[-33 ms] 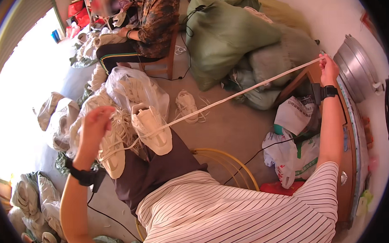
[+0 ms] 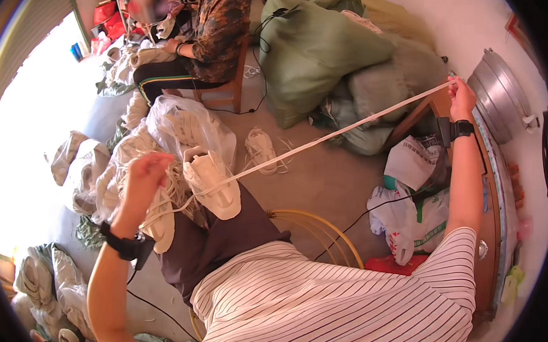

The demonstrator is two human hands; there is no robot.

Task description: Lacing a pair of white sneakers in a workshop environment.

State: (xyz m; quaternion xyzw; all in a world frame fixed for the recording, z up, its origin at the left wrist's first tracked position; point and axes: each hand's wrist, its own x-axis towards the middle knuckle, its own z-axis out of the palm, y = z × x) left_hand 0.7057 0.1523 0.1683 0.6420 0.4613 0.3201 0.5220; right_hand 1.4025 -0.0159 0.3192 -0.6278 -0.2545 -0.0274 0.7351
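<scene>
A long cream shoelace (image 2: 346, 127) runs taut across the view. My right hand (image 2: 462, 99), raised far out to the right, is closed on its end. The other end reaches a cream sneaker (image 2: 218, 189) lying on my lap and passes over it toward a second cream sneaker (image 2: 160, 229), which rests on my other thigh. Above this second sneaker hovers my left hand (image 2: 144, 181), its fingers curled together; whatever is between them is too small to make out. A bundle of loose laces (image 2: 177, 185) hangs between the two sneakers.
Piled cream shoes (image 2: 88, 171) and a clear plastic bag (image 2: 188, 123) lie ahead on the left. One sneaker (image 2: 260, 150) sits on the floor. Large green sacks (image 2: 323, 51) stand beyond. Plastic bags (image 2: 412, 213) lie at right beside a wooden cabinet (image 2: 482, 247). A seated co-worker (image 2: 217, 34) handles shoes.
My left hand has shifted slightly right, toward the sneakers, with its fingers dipping lower. My right hand stays raised and the shoelace remains taut.
</scene>
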